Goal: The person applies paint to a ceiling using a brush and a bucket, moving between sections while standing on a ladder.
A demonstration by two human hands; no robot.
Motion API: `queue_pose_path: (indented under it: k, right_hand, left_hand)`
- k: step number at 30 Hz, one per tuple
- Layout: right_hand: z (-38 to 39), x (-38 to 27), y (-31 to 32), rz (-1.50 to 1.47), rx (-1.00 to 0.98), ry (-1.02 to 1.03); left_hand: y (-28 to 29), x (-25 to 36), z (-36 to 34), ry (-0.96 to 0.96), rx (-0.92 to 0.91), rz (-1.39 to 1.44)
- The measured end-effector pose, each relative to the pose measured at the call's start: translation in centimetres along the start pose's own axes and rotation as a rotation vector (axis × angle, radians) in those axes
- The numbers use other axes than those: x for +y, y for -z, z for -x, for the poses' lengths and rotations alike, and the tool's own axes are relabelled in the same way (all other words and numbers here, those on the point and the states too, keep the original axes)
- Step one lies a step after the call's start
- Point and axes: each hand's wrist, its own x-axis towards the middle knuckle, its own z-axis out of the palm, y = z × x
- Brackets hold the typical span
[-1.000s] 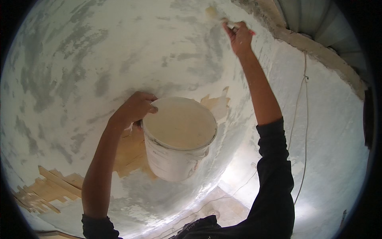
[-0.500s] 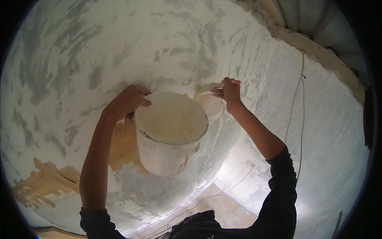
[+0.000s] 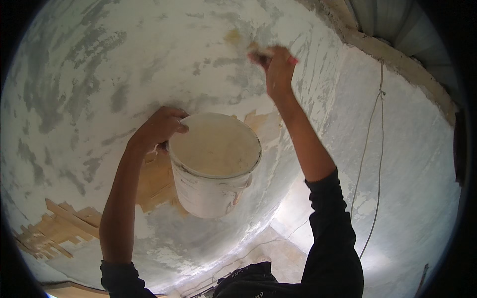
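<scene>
My left hand (image 3: 161, 128) is closed on the rim of a white plastic bucket (image 3: 208, 191), whose inside looks pale cream. Above and right of it, my right hand (image 3: 279, 67) grips a brush-like tool (image 3: 263, 52) with some red at its end; motion blur hides its exact shape. This tool is close to the curved wall (image 3: 84, 74), which has white and grey patches and a small yellowish mark (image 3: 232, 37) just left of it. Behind the bucket, bare tan patches (image 3: 156, 184) show on the surface.
A rough ledge (image 3: 397, 64) runs along the upper right, with ribbed grey panels (image 3: 392, 25) beyond. A looped cord (image 3: 381, 129) hangs down the pale right wall (image 3: 412, 174). At the lower left lie torn tan strips (image 3: 64, 223); a beige floor (image 3: 278, 248) shows at the bottom.
My right hand came down beside the bucket about half a second ago and is now higher again, though lower and further left than at first. My left hand and the bucket shifted slightly up and left.
</scene>
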Motion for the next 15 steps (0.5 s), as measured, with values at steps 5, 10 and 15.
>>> queue_pose_path:
  k: [5, 10, 15]
  right_hand:
    - [8.5, 3.4, 9.7, 0.316, -0.117, -0.190]
    - [9.3, 1.7, 11.0, 0.356, -0.071, -0.514]
    - [-0.7, -0.5, 5.6, 0.200, -0.021, -0.246]
  left_hand:
    - [-0.1, 0.7, 0.3, -0.013, -0.030, -0.026]
    - [0.1, -0.8, -1.0, -0.123, -0.002, -0.142]
    - [-0.3, -0.3, -0.8, -0.009, -0.015, -0.055]
